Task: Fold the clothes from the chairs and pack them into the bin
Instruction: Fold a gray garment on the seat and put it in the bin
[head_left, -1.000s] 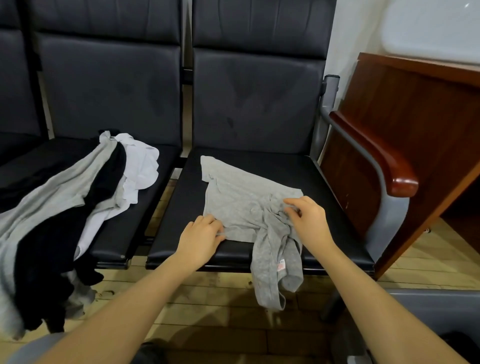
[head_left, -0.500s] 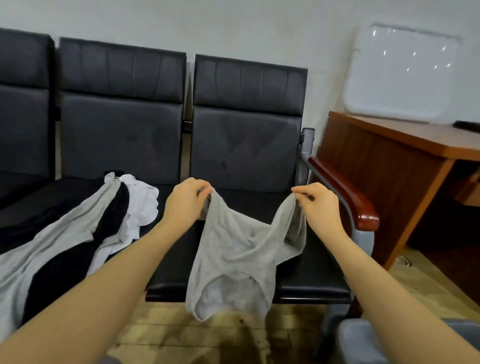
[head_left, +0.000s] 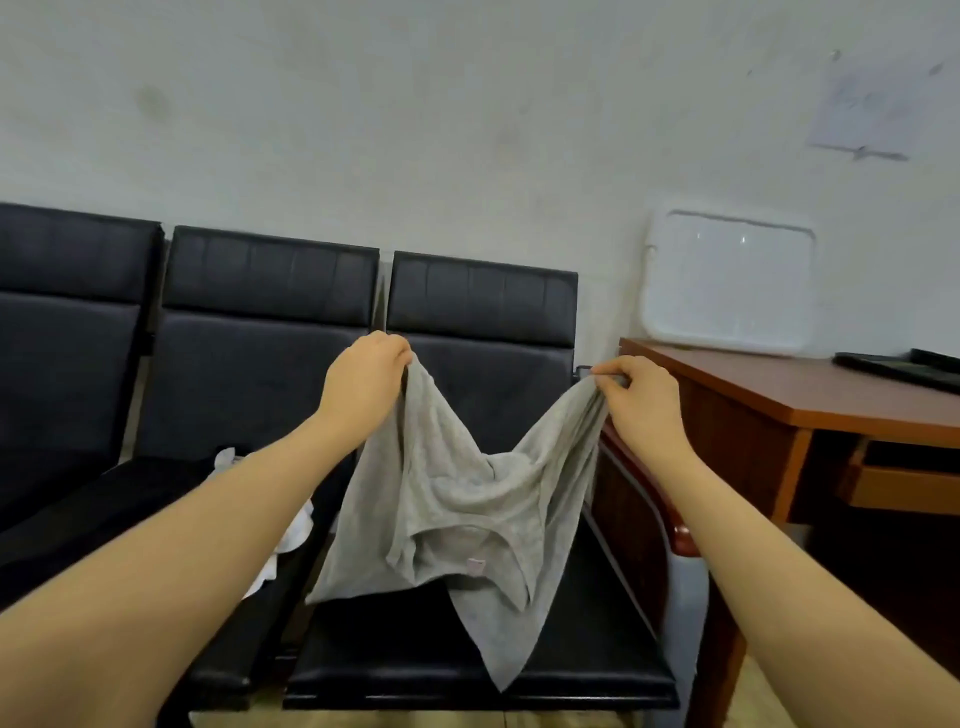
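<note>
You can read no text, brand or number here. The small pale tag (head_left: 475, 566) inside the grey garment (head_left: 447, 493) is too blurred to make out, and so is the paper sheet (head_left: 865, 111) on the far wall.

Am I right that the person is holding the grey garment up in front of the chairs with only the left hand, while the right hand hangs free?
Not quite: the head view shows both hands gripping it. The left hand holds one top corner of the grey garment and the right hand pinches the other, in front of the chairs.
</note>
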